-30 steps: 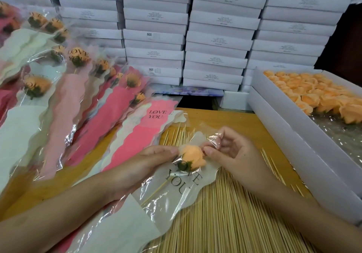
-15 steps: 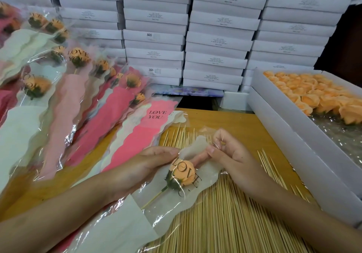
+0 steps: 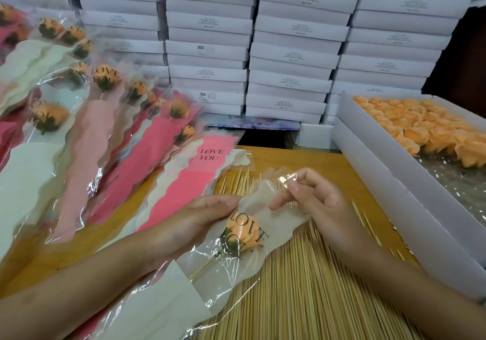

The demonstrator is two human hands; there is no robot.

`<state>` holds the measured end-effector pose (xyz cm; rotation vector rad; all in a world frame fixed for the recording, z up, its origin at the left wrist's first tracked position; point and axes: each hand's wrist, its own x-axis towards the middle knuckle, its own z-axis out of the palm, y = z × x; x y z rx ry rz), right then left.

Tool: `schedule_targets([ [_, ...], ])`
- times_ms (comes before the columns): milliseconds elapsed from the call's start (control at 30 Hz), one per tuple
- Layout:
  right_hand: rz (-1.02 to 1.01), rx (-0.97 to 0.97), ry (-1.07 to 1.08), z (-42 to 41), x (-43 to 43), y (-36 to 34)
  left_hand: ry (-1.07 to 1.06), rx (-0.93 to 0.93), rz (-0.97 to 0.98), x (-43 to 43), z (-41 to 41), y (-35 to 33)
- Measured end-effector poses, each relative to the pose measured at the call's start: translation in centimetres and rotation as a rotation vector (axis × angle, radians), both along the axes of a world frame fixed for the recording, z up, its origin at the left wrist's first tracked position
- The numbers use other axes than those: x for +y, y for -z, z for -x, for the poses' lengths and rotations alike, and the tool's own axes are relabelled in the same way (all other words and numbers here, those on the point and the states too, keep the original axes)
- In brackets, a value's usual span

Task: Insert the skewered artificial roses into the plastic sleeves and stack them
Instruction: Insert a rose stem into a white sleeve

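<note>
Since a second ago the orange rose (image 3: 246, 230) has slid from the mouth of the plastic sleeve (image 3: 265, 203) down under its "LOVE YOU" print, and our right hand (image 3: 315, 203) has left the bloom for the sleeve's top edge. Behind everything we face a wall of stacked white boxes (image 3: 289, 50). Below it lies the wooden tabletop (image 3: 328, 166). On our right an open white box (image 3: 373, 171) holds loose orange roses (image 3: 420, 129). On our left, finished sleeved roses (image 3: 86, 139) lie overlapped in a fan, in pink and white wrappers. A bed of bamboo skewers (image 3: 302, 287) covers the near tabletop, and the sleeve lies slanted over it. Our left hand (image 3: 194, 221) grips the sleeve's left edge, thumb on top, just beside the rose. Our right hand pinches the clear flap at the sleeve's mouth between thumb and forefinger, its other fingers loosely curled. The rose's skewer (image 3: 202, 270) runs down and to the left inside the sleeve toward its white lower part.
</note>
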<state>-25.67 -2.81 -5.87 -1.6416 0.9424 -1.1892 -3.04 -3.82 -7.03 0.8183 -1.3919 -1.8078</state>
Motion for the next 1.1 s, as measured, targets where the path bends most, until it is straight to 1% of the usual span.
schedule_targets([
  [100, 0.047, -0.012, 0.104, 0.2, -0.5, 0.3, -0.014, -0.022, -0.01, -0.2, -0.3, 0.2],
  [233, 0.071, -0.035, 0.21, 0.6, -1.2, 0.7, -0.075, -0.203, 0.1, -0.7, -0.4, 0.2],
  [267, 0.077, -0.046, 0.246, 0.8, -1.4, 0.7, -0.067, -0.223, 0.117, -0.8, -0.4, 0.2],
  [433, 0.067, -0.121, 0.469, 1.8, -2.3, 1.3, 0.135, -0.18, 0.133, -0.3, -0.7, -0.1],
  [500, 0.031, -0.165, 0.535, 2.4, -2.8, 1.7, 0.167, -0.153, 0.125, -0.1, -0.8, -0.3],
  [567, 0.008, -0.202, 0.579, 2.8, -3.3, 2.0, 0.177, -0.204, 0.197, 0.1, -0.9, -0.5],
  [600, 0.004, -0.213, 0.595, 3.0, -3.5, 2.2, 0.191, -0.229, 0.225, 0.2, -1.0, -0.6],
  [700, 0.015, -0.225, 0.621, 3.2, -3.8, 2.6, 0.253, -0.234, 0.216, 0.4, -1.1, -1.6],
  [833, 0.014, -0.244, 0.645, 3.3, -4.1, 2.9, 0.34, -0.347, 0.215, 0.4, -1.9, -4.8],
  [900, 0.005, -0.256, 0.642, 3.4, -4.2, 3.1, 0.371, -0.352, 0.216, 0.7, -2.4, -6.0],
  [967, 0.001, -0.263, 0.636, 3.4, -4.2, 3.2, 0.326, -0.354, 0.276, 1.3, -2.8, -6.5],
  [1033, 0.0, -0.273, 0.63, 3.5, -4.3, 3.3, 0.224, -0.419, 0.38, 1.8, -3.1, -6.8],
  [1100, -0.001, -0.28, 0.622, 3.4, -4.3, 3.2, 0.208, -0.444, 0.38, 2.0, -4.0, -6.7],
])
